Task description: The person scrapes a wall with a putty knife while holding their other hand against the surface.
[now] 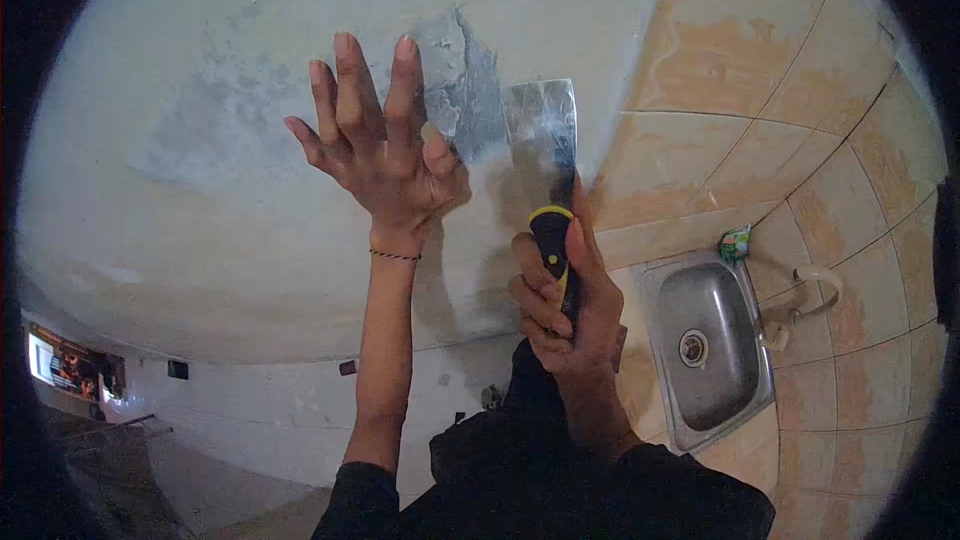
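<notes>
Two bare hands are raised against a pale plastered wall (250,240) in the head view. The right hand (565,300) is closed in a fist around the handle of a putty knife (545,170), thumb lying up along the grip. That handle is black with a yellow band where it meets the blade. Its blade is wide, flat metal, dulled and smeared with pale filler, flaring toward a straight top edge. It stands nearly upright, the blade lying against or very close to the wall just right of a grey patch (465,90) where the surface coat has flaked off; whether the edge actually touches cannot be told.

The left hand (380,150) is open, fingers spread and pointing up, palm toward the wall at the left edge of that grey patch, holding nothing. A thin cord bracelet (395,256) circles its wrist. Both forearms run down into dark sleeves.

To the right the wall meets beige tiles (800,60). Lower right, well apart from the knife, sits a steel sink (708,345) with a round drain and a small green packet (735,242) at its corner.
</notes>
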{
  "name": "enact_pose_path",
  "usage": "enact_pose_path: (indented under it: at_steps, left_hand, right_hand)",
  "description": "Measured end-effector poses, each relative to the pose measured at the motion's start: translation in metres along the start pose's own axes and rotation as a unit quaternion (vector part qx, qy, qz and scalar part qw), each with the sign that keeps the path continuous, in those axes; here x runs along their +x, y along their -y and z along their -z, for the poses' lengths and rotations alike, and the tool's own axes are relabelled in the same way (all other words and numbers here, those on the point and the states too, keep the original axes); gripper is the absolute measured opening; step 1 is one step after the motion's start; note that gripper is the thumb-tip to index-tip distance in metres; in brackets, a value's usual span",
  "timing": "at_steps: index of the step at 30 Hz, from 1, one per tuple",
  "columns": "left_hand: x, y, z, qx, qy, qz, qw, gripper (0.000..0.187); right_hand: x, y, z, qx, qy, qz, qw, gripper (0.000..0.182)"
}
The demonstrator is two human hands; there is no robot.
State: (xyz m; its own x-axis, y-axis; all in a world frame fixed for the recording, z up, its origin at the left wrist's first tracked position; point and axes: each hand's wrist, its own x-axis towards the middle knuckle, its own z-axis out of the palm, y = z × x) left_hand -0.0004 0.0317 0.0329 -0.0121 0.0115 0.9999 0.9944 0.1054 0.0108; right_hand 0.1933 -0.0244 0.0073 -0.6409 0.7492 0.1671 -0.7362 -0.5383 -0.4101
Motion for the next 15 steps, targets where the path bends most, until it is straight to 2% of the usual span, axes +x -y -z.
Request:
enact_pose_path:
  at_steps: [3,6,9,12,15]
  left_hand:
    - [-0.002,0.003,-0.003,-0.012,-0.008,-0.004,1.000,0.061]
    - [-0.001,0.000,-0.001,-0.004,0.002,0.001,1.000,0.061]
    - [-0.001,0.000,-0.003,-0.011,-0.011,-0.008,1.000,0.060]
    - [-0.002,0.001,-0.005,-0.022,-0.011,-0.003,1.000,0.059]
    - [-0.002,-0.001,-0.001,0.001,0.006,0.003,1.000,0.059]
  right_hand:
    - [0.002,0.001,-0.003,0.002,0.018,0.003,1.000,0.062]
    - [-0.003,0.002,-0.009,0.017,-0.011,-0.012,1.000,0.061]
    - [-0.001,0.000,-0.002,0.070,0.029,0.013,0.997,0.048]
    - [0.001,-0.003,-0.004,0.063,0.049,0.026,0.996,0.048]
    - [0.002,-0.003,0.004,0.033,0.038,0.004,0.999,0.061]
